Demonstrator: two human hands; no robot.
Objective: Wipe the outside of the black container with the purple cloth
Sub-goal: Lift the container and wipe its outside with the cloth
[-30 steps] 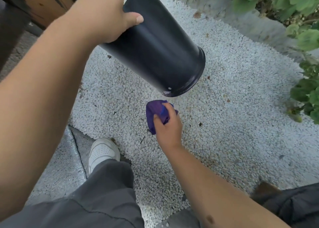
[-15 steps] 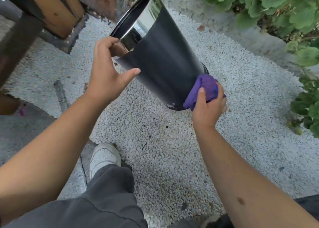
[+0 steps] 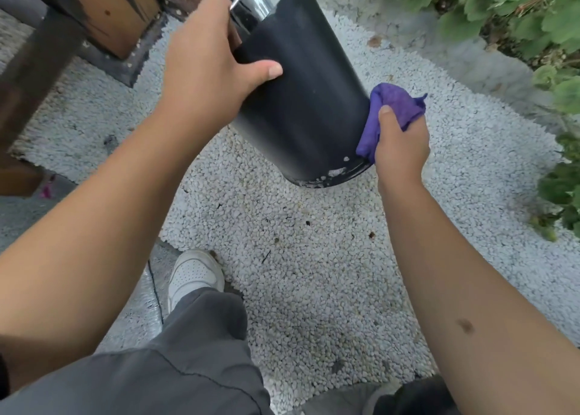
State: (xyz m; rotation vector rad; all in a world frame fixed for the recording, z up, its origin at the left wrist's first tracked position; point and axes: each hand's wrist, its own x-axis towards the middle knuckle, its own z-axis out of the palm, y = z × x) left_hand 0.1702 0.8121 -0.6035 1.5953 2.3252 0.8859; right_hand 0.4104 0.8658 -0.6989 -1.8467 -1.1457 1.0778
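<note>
Over the white gravel [image 3: 314, 273], we keep our left hand [image 3: 201, 69] clamped on the tilted black container [image 3: 301, 100] at its rim while our right hand [image 3: 400, 150], fingers bunching the purple cloth [image 3: 392, 110], should press firmly along the lower wall.

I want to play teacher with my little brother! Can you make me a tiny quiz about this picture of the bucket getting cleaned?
1. True or false: the purple cloth touches the black container.
2. Which hand holds the container near its rim: A) left hand B) right hand?
3. Fill in: the ground below the container is covered in white ____.

Key: 1 true; 2 A; 3 gravel.
</note>
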